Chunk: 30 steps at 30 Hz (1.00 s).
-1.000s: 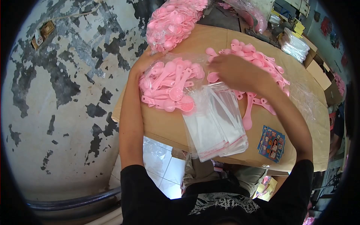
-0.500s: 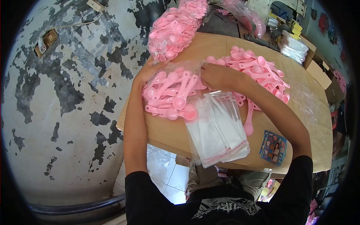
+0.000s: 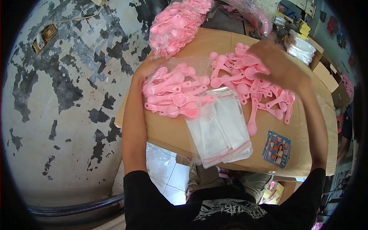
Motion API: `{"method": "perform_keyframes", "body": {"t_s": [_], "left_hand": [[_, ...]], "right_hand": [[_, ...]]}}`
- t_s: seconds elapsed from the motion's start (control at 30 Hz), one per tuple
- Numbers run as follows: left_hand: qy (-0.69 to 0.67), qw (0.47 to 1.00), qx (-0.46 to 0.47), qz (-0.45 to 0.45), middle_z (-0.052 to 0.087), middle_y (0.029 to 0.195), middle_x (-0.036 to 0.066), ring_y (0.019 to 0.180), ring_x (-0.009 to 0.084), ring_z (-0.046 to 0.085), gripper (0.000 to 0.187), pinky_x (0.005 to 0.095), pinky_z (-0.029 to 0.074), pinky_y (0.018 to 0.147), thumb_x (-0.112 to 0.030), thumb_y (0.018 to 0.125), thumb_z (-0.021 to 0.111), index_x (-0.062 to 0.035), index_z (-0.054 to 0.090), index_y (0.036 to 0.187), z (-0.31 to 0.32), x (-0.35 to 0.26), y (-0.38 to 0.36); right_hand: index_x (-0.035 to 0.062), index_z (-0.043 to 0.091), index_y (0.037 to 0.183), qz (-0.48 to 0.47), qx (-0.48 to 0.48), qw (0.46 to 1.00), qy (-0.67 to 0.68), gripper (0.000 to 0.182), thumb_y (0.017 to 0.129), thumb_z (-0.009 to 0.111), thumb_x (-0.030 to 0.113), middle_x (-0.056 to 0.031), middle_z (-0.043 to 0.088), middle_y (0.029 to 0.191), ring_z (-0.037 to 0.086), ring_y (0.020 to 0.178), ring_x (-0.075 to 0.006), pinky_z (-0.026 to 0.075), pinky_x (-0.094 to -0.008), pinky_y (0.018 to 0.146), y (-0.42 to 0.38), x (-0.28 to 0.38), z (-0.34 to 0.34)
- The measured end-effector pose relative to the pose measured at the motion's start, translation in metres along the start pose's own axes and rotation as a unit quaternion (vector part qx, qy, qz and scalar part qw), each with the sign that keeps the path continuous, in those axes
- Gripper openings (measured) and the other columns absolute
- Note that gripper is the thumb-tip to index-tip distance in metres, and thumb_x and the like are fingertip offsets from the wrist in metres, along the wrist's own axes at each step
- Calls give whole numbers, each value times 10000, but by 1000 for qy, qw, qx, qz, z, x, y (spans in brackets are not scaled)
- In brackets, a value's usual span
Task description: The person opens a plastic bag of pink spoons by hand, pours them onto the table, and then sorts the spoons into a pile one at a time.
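My left hand (image 3: 147, 66) grips the far left edge of a clear plastic bag (image 3: 174, 92) part-filled with pink plastic spoons, and the bag hides most of its fingers. My right hand (image 3: 276, 61), blurred by motion, hovers over the far side of a loose pile of pink spoons (image 3: 245, 86) spread on the cardboard-covered table (image 3: 168, 132). I cannot make out whether its fingers hold a spoon. A stack of empty clear bags with pink strips (image 3: 219, 130) lies at the near edge, between the filled bag and the pile.
A big packed bag of pink spoons (image 3: 174, 25) lies at the far left corner. Small printed cards (image 3: 277, 148) sit at the near right. Stacks of clear bags (image 3: 303, 48) and cardboard boxes (image 3: 326, 74) stand far right. A peeling wall is on the left.
My right hand has left the mouth of the spoon bag and swung right and away, over the loose pile. My left hand has kept its hold on the bag.
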<state>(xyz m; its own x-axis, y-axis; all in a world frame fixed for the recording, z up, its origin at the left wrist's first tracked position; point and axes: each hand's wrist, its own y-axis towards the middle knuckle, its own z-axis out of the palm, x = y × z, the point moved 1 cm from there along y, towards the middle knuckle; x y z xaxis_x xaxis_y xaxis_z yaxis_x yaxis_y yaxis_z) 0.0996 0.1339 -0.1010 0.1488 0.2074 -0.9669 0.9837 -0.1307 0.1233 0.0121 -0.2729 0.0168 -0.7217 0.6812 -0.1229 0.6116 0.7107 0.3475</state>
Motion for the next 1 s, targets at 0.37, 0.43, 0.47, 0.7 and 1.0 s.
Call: {"method": "perform_keyframes", "body": {"t_s": [0.37, 0.43, 0.47, 0.7, 1.0], "left_hand": [[-15, 999, -4, 30, 663, 999, 6, 836, 67, 593, 368, 227, 482, 729, -282, 933, 669, 2, 646, 1166, -5, 12, 6], [-18, 1000, 1, 17, 664, 991, 6, 827, 66, 593, 363, 221, 478, 722, -280, 935, 666, 4, 648, 1160, -6, 10, 5], [-19, 1000, 8, 5, 664, 984, 5, 819, 65, 591, 360, 216, 475, 716, -280, 935, 665, 4, 649, 1156, -4, 7, 3], [-12, 1000, 0, -12, 637, 871, -27, 710, 51, 550, 289, 207, 440, 615, -277, 939, 661, -21, 668, 1071, -5, 9, 3], [-19, 1000, -23, 8, 622, 827, -40, 677, 44, 534, 272, 204, 423, 599, -299, 931, 675, -36, 675, 997, 5, -1, 0]], "right_hand": [[11, 605, 1124, -176, 117, 974, 83, 342, 891, 645, 258, -141, 616, 1107, 535, 1126, -295, 369, -453, 1034, 71, 77, 110], [21, 618, 1102, -147, 161, 970, 105, 316, 889, 643, 252, -140, 626, 1083, 530, 1128, -285, 373, -446, 1013, 69, 78, 97], [26, 625, 1091, -131, 184, 967, 116, 303, 888, 642, 250, -139, 631, 1071, 528, 1129, -279, 375, -442, 1002, 66, 78, 88], [39, 638, 1090, -20, 77, 991, 111, 239, 872, 637, 138, -153, 640, 1029, 579, 1017, -334, 391, -429, 967, 27, 31, 1], [30, 631, 1092, -6, -11, 996, 85, 272, 821, 654, 35, -131, 632, 1087, 565, 1084, -303, 433, -397, 977, 17, 15, 19]]}}
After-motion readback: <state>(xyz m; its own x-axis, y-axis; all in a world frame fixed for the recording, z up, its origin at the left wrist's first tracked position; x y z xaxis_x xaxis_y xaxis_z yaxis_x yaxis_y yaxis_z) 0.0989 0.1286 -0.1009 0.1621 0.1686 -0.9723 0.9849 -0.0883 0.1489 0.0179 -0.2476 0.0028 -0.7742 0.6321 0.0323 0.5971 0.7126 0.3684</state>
